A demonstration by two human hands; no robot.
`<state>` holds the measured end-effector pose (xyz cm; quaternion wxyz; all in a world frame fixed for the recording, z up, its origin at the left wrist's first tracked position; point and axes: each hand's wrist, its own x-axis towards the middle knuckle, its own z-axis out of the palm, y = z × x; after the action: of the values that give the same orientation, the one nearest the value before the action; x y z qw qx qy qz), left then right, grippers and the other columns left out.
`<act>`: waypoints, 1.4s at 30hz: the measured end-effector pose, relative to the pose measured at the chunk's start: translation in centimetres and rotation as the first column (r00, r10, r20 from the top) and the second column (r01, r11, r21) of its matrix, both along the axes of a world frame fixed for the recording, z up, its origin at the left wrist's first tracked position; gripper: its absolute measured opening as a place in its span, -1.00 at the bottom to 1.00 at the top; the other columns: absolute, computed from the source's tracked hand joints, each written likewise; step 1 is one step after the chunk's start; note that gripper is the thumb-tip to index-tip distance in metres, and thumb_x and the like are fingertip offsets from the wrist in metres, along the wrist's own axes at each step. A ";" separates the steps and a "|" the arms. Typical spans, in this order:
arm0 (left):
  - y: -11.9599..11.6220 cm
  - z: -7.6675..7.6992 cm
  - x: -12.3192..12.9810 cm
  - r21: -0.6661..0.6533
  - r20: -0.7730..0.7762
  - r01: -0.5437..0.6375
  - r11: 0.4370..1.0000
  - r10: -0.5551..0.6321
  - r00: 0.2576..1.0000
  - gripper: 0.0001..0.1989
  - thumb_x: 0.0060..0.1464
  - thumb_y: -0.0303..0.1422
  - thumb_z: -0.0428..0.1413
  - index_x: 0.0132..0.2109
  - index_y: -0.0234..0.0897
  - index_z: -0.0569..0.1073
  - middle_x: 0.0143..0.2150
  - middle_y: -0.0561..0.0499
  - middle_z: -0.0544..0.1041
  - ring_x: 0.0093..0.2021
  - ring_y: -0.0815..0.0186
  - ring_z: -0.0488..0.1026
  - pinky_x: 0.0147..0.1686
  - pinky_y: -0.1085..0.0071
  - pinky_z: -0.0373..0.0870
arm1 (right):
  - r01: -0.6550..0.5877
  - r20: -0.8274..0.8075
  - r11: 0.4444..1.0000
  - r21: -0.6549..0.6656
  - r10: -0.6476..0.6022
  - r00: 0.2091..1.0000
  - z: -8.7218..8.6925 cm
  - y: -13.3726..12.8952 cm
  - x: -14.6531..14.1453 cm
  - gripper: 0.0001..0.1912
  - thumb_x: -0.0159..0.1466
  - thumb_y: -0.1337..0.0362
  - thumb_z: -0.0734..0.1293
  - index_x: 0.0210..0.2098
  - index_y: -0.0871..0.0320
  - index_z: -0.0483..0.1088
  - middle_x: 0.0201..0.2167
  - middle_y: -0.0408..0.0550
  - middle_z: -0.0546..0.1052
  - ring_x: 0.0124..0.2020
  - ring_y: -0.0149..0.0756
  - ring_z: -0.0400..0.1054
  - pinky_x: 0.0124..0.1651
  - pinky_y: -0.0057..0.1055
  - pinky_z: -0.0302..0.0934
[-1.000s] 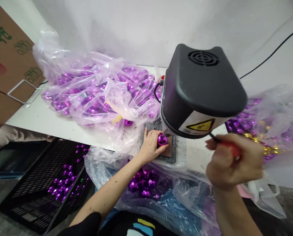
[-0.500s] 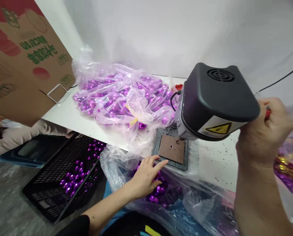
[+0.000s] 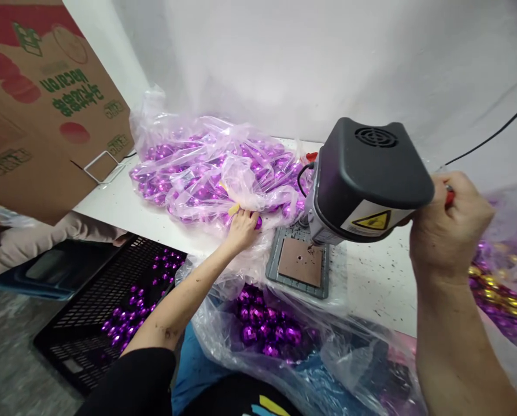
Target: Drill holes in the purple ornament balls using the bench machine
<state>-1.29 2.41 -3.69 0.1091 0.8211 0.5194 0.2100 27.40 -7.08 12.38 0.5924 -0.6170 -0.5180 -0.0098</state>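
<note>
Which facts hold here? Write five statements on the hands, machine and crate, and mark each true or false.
1. The left hand is at the near side of the plastic bag. True.
2. The brown plate lies on a grey base. True.
3. The right hand rests on the brown plate. False: the right hand is closed around a handle, partly red, beside the machine.
4. The machine carries a yellow and black warning sign. True.
5. The black crate holds gold balls only. False: the balls that show in the crate are purple balls.
</note>
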 end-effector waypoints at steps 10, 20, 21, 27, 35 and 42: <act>-7.6 1.8 0.9 -0.546 0.820 0.554 0.629 0.264 0.508 -0.37 0.07 -0.05 0.27 0.24 -0.15 0.41 0.11 -0.14 0.53 -0.06 0.19 0.54 -0.24 0.37 0.51 | 0.003 0.041 0.994 0.112 -0.007 0.999 0.5 0.1 -1.1 -0.57 0.28 -0.03 0.24 -0.50 0.21 0.26 -0.66 -0.22 0.14 -0.58 -0.60 -0.03 -0.51 -0.55 -0.15; -8.1 -0.7 4.4 -0.518 0.655 0.308 0.798 0.139 0.743 -0.48 0.14 -0.07 0.22 0.15 -0.23 0.38 0.02 -0.08 0.54 -0.07 0.19 0.53 -0.12 0.28 0.50 | -0.032 0.061 0.994 0.107 0.026 0.998 0.1 0.0 -1.1 -0.47 0.34 -0.15 0.21 -0.46 0.21 0.22 -0.62 -0.26 0.12 -0.57 -0.62 -0.01 -0.49 -0.56 -0.11; -8.2 -0.8 4.7 -0.452 0.624 0.287 0.844 0.069 0.778 -0.51 0.14 -0.13 0.24 0.14 -0.22 0.39 0.05 -0.08 0.53 0.01 0.16 0.51 -0.01 0.23 0.48 | -0.036 0.060 0.994 0.107 0.030 0.998 0.1 0.0 -1.1 -0.45 0.33 -0.17 0.21 -0.46 0.21 0.22 -0.62 -0.26 0.11 -0.57 -0.63 -0.01 -0.48 -0.56 -0.11; -8.2 -0.8 6.7 -0.230 0.413 0.273 0.934 -0.160 0.897 -0.49 0.12 -0.28 0.30 0.16 -0.24 0.33 0.11 -0.12 0.51 0.10 0.08 0.46 0.12 0.11 0.41 | -0.028 0.070 0.993 0.115 0.020 0.997 0.0 0.0 -1.0 -0.45 0.35 -0.17 0.19 -0.44 0.22 0.21 -0.61 -0.26 0.09 -0.56 -0.63 -0.02 -0.46 -0.56 -0.12; -8.0 -1.1 8.0 -0.117 0.232 0.308 0.944 -0.276 0.933 -0.46 0.06 -0.34 0.33 0.16 -0.21 0.35 0.13 -0.13 0.47 0.16 0.02 0.39 0.14 0.09 0.36 | -0.005 0.084 0.992 0.125 -0.005 0.996 0.0 0.1 -0.9 -0.41 0.32 -0.23 0.19 -0.44 0.22 0.22 -0.59 -0.24 0.12 -0.53 -0.62 -0.01 -0.45 -0.55 -0.11; -8.2 -2.1 8.7 -0.132 0.301 0.285 0.950 -0.235 0.924 -0.46 0.09 -0.29 0.30 0.17 -0.20 0.33 0.19 -0.13 0.45 0.24 0.04 0.34 0.31 0.02 0.15 | -0.048 0.054 0.991 0.121 0.042 0.998 -0.1 0.1 -1.1 -0.41 0.35 -0.21 0.16 -0.44 0.23 0.22 -0.60 -0.27 0.11 -0.57 -0.64 0.01 -0.47 -0.58 -0.08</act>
<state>7.39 -5.77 -5.81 0.2796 0.8320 0.4009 0.2624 26.34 -7.01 12.28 0.6157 -0.5672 -0.5452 -0.0441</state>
